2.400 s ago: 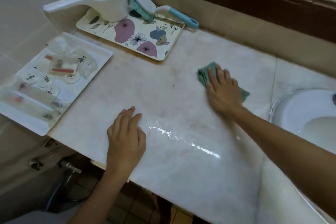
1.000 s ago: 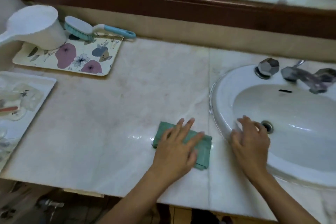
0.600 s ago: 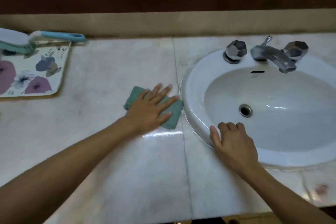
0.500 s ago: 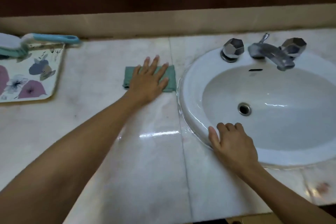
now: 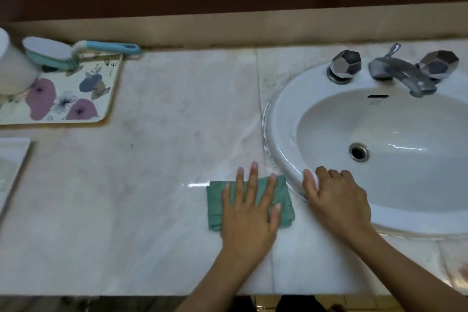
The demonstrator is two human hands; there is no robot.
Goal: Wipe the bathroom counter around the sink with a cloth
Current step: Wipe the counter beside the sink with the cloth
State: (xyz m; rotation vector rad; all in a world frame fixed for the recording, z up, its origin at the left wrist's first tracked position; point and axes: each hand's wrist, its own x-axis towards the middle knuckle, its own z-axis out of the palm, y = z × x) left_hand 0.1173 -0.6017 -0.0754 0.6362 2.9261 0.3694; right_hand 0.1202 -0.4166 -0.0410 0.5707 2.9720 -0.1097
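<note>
At the far left of the frame, a floral tray (image 5: 106,99) carries a white scoop (image 5: 12,71) and a blue-handled brush (image 5: 63,54). The pale marble tabletop (image 5: 152,159) stretches rightward from there. At lower centre, the green cloth (image 5: 215,205) lies folded flat on the tabletop, just beside the sink (image 5: 278,129). The left hand (image 5: 249,215) presses down on it, fingers (image 5: 254,180) straight and spread. To its right, the right hand (image 5: 336,200) holds the sink's near rim, fingers (image 5: 329,175) close together and curled over the edge. A chrome faucet (image 5: 402,76) stands at upper right.
</note>
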